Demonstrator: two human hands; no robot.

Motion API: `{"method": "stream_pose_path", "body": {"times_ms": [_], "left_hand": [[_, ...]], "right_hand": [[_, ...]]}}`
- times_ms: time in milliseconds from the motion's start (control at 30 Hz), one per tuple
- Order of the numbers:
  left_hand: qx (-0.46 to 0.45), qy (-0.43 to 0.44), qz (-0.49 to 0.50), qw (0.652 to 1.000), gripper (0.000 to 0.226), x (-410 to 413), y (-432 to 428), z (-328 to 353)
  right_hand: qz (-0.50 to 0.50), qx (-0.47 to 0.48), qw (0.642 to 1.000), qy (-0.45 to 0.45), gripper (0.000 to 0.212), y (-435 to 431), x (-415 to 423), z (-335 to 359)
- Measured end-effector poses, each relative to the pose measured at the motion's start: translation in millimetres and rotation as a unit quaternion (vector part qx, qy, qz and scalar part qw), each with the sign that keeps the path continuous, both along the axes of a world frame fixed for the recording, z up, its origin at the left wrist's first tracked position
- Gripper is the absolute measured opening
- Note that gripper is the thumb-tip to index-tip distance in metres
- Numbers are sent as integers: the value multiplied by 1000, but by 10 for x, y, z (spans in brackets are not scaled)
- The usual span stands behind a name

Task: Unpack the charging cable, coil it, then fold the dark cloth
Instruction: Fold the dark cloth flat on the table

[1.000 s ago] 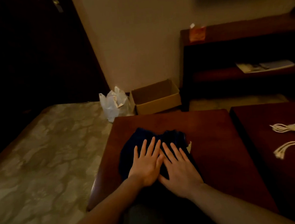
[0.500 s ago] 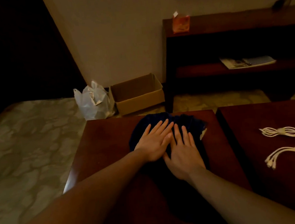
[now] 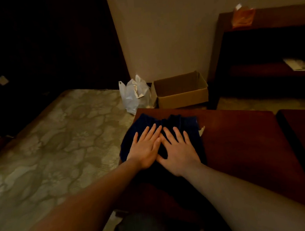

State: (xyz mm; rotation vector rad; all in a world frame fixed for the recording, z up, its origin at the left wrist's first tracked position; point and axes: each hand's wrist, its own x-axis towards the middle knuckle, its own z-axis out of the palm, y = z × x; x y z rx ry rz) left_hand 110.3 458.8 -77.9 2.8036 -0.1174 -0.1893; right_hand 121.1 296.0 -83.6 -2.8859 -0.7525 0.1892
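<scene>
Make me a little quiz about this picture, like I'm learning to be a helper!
1. True or false: the left hand grips a white cable.
2. What stands on the floor right beside the white plastic bag? A) an open brown cardboard box B) a red bucket C) a green chair
3. Fill the gap: ____ hands press flat on the dark blue cloth, which lies on the reddish-brown wooden table.

Key
1. False. It lies flat with straight fingers.
2. A
3. Two: the left hand and the right hand.
</scene>
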Motion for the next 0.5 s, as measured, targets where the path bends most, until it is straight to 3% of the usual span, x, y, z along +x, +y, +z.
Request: {"method": "stream_pose_path", "body": {"times_ms": [200, 500], "left_hand": [[58, 40, 43, 997, 57, -434, 232, -55], [105, 136, 10, 985, 66, -1007, 56, 113]], "right_hand": [[41, 4, 999, -6, 86, 218, -332, -62], [79, 22, 997, -2, 87, -44, -953, 17]]}}
